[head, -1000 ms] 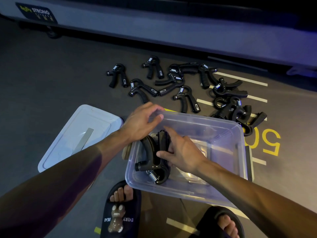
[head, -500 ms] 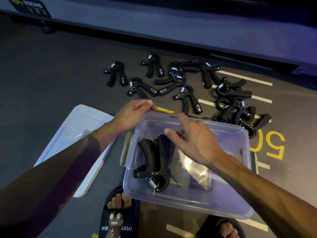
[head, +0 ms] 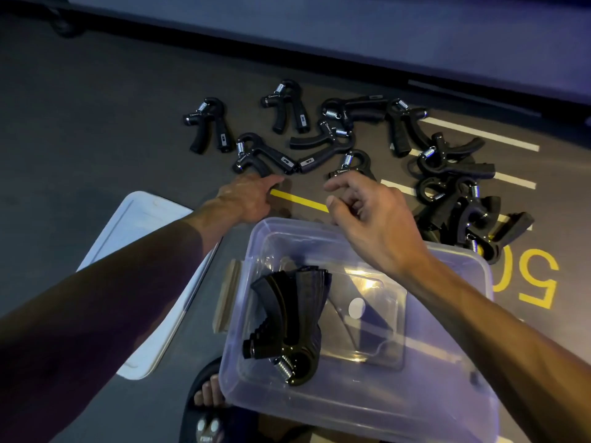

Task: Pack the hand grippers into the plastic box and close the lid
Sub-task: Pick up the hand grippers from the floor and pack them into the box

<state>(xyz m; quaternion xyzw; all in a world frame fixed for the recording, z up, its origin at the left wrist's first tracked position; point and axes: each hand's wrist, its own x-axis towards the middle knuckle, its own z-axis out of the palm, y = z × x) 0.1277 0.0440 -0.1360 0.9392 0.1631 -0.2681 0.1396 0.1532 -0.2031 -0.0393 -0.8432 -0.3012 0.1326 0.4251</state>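
Observation:
A clear plastic box [head: 377, 407] sits on the floor in front of me, with a stack of black hand grippers [head: 289, 324] lying in its left half. Several more black hand grippers [head: 332, 135] are scattered on the floor beyond the box. My left hand [head: 248, 196] reaches past the box's far left corner, its fingers stretched out to a gripper [head: 259, 156] on the floor. My right hand [head: 367, 212] hovers over the box's far rim, fingers loosely curled and holding nothing, just short of another gripper [head: 351, 163]. The white lid [head: 144, 238] lies to the left.
A heap of grippers [head: 467, 215] lies right of the box by a yellow painted number [head: 537, 279]. Yellow and white lines cross the dark floor. A long grey machine base [head: 319, 30] runs along the back. My feet in black sandals [head: 208, 410] are below the box.
Both hands left the box and moved forward toward the grippers on the floor. The right hand let go of the stack in the box. The view shifted closer over the box.

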